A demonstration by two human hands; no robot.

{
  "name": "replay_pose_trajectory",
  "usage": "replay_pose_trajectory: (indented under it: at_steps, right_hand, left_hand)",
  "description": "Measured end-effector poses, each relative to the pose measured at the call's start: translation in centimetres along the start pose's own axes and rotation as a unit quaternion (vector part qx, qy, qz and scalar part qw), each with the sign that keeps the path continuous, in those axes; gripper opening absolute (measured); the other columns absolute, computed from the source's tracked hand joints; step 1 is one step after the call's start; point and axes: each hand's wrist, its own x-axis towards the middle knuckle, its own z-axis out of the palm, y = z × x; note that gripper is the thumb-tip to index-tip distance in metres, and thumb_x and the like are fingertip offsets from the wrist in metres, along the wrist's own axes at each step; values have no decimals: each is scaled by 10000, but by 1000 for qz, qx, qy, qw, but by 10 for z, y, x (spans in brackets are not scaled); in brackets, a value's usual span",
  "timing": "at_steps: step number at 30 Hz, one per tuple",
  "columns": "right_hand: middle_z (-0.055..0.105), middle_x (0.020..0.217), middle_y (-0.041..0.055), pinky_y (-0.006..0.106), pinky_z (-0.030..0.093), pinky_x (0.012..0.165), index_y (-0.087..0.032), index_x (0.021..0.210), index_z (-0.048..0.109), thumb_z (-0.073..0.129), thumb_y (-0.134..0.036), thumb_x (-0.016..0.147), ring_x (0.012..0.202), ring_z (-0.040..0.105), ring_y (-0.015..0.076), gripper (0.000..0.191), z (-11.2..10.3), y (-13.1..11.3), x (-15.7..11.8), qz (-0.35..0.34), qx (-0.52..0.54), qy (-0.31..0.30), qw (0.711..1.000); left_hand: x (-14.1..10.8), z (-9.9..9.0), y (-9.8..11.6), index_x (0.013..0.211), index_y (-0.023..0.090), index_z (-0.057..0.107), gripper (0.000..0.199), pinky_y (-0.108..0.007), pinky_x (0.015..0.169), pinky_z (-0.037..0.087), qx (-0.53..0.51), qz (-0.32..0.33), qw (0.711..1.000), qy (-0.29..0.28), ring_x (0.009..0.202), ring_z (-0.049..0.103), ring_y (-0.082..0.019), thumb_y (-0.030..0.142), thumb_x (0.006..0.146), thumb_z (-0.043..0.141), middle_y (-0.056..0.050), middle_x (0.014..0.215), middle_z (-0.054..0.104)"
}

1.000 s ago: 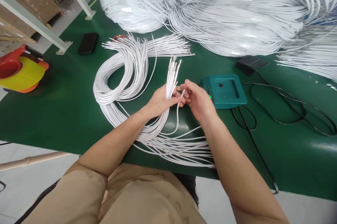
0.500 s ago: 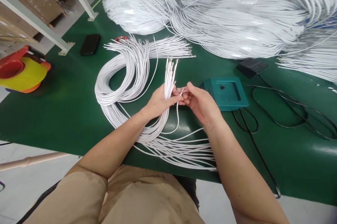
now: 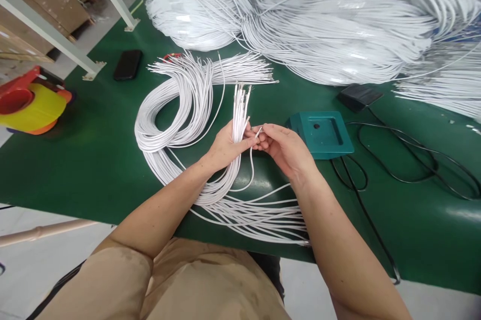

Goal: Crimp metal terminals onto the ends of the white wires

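Note:
My left hand (image 3: 225,147) is wrapped round a bunch of white cables (image 3: 239,114), whose stripped ends point up above the fist. One single white cable (image 3: 252,162) curves up apart from the bunch, and its end lies between my two hands. The fingertips of my right hand (image 3: 283,147) are pinched together at that bare tip. Below the hands the bunch bends round and fans out towards the table's front edge. A looped bundle of white cables (image 3: 158,132) lies on the green table to the left of my left hand.
Large heaps of white cable (image 3: 338,24) cover the back. Right of my hands sits a teal device (image 3: 326,132) with black cords (image 3: 398,175) and a black box (image 3: 359,97). A black phone-like object (image 3: 128,64), a yellow tape roll in a red holder (image 3: 35,104) and metal posts stand left.
The thumb and index finger of my right hand have come down and closed at the cable tip. My left hand keeps its hold on the bunch.

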Motion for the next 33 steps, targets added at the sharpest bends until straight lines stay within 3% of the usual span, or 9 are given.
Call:
replay_pose_trajectory:
  at_steps: [5, 11, 15, 20, 27, 33]
  right_hand:
    - [582, 625, 1, 263, 462, 617, -163, 664, 684, 769, -577, 691, 569, 496, 96, 424, 3, 0, 1, -8, -16, 30, 999]
    - [602, 643, -7, 259, 484, 671, -162, 744, 724, 825, -488, 671, 608, 520, 95, 349, 2, 1, 0, -4, -12, 11, 1000]
    - [619, 675, -1, 273, 498, 709, -162, 802, 743, 814, -494, 684, 635, 544, 98, 360, 0, 1, 0, -5, 1, 0, 1000]
    - [646, 723, 14, 282, 510, 725, -161, 824, 751, 798, -446, 716, 656, 550, 102, 309, -2, 3, 1, -14, -3, -2, 1000]
    - [666, 707, 19, 268, 505, 701, -159, 792, 755, 771, -352, 743, 635, 574, 101, 199, 1, 0, -2, -38, -28, -1, 999]
    - [686, 709, 20, 263, 500, 671, -157, 762, 746, 753, -281, 711, 615, 591, 103, 134, 5, -2, -3, -49, -94, 57, 993]
  left_hand:
    - [0, 0, 1, 959, 164, 521, 406, -306, 787, 542, 36, 1, 999, 13, 713, 674, -126, 279, 695, 808, 25, 764, 677]
    - [0, 0, 4, 960, 160, 519, 398, -267, 720, 525, 19, 1, 1000, 8, 698, 657, -113, 285, 707, 801, 26, 744, 665]
    - [0, -2, 4, 1114, 173, 549, 488, -237, 645, 495, 27, 6, 1000, 1, 661, 622, -96, 313, 720, 800, 29, 752, 642]
    - [0, -4, 3, 1287, 223, 549, 606, -243, 663, 500, 3, -6, 1000, -6, 660, 592, -86, 314, 739, 789, 31, 777, 623]
    - [2, -4, 2, 1249, 221, 610, 533, -215, 648, 484, -29, -37, 998, -40, 735, 602, -80, 305, 751, 782, -27, 995, 669]
    - [3, -5, 1, 1183, 201, 641, 440, -210, 626, 480, -29, -35, 997, -59, 723, 602, -88, 307, 773, 762, -19, 895, 644]
